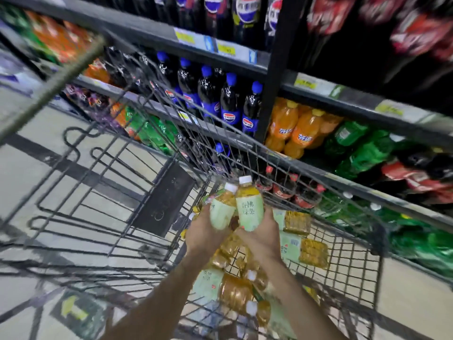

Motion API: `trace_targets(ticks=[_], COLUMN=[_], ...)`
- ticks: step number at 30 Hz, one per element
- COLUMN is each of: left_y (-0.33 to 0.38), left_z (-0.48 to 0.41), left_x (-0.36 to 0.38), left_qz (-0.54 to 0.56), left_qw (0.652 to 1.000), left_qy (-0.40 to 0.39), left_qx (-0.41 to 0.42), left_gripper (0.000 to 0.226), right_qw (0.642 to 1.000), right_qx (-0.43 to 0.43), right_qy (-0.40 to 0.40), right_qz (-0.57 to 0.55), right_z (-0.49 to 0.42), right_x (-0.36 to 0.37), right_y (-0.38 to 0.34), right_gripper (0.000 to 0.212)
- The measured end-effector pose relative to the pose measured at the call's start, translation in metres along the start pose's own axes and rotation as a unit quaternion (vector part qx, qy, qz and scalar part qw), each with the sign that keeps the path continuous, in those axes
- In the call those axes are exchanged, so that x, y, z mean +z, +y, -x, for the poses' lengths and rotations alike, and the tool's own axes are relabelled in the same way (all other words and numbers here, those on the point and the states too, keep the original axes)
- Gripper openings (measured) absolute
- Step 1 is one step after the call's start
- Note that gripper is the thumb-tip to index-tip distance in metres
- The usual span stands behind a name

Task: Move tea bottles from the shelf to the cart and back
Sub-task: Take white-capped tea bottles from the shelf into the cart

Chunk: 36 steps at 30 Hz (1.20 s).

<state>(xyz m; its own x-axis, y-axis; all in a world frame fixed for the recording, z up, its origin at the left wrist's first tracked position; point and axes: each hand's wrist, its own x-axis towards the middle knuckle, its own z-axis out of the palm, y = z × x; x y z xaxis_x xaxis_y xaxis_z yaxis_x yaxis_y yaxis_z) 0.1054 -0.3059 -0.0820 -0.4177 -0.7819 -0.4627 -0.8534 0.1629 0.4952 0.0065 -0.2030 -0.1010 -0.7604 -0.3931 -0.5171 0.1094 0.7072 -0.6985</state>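
Note:
Both hands are over the wire cart, each gripping a tea bottle with a white cap and pale green label. My left hand holds one tea bottle, tilted slightly left. My right hand holds the other tea bottle upright, touching the first. Several more tea bottles lie on their sides on the cart floor beneath my forearms, and others lie to the right. The picture is motion-blurred.
The cart's folded child seat and dark flap stand to the left. Beyond the cart, dark shelves hold blue-capped cola bottles, orange soda, and green and red bottles. Grey floor lies at left.

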Motion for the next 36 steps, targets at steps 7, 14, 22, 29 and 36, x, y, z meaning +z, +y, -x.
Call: trace_targets(ticks=[7, 14, 22, 29, 36], left_y=[0.040, 0.077, 0.130, 0.178, 0.230], left_z=[0.045, 0.083, 0.145, 0.211, 0.305], left_x=[-0.054, -0.117, -0.145, -0.134, -0.104], left_qz=[0.054, 0.069, 0.102, 0.116, 0.154], left_qw=[0.994, 0.976, 0.925, 0.880, 0.826], left_qy=[0.013, -0.001, -0.004, -0.035, -0.105], left_qx=[0.092, 0.208, 0.365, 0.459, 0.533], left_gripper=[0.085, 0.064, 0.065, 0.063, 0.063], right_qw=[0.996, 0.976, 0.935, 0.890, 0.836], right_qx=[-0.055, -0.118, -0.157, -0.161, -0.156], right_qy=[0.053, 0.163, 0.296, 0.400, 0.499], right_qz=[-0.045, -0.077, -0.119, -0.149, -0.169], right_z=[0.058, 0.132, 0.206, 0.263, 0.341], right_x=[-0.054, -0.103, -0.162, -0.221, -0.287], right_y=[-0.039, -0.086, -0.098, -0.079, -0.039], right_gripper=[0.065, 0.065, 0.068, 0.061, 0.061])
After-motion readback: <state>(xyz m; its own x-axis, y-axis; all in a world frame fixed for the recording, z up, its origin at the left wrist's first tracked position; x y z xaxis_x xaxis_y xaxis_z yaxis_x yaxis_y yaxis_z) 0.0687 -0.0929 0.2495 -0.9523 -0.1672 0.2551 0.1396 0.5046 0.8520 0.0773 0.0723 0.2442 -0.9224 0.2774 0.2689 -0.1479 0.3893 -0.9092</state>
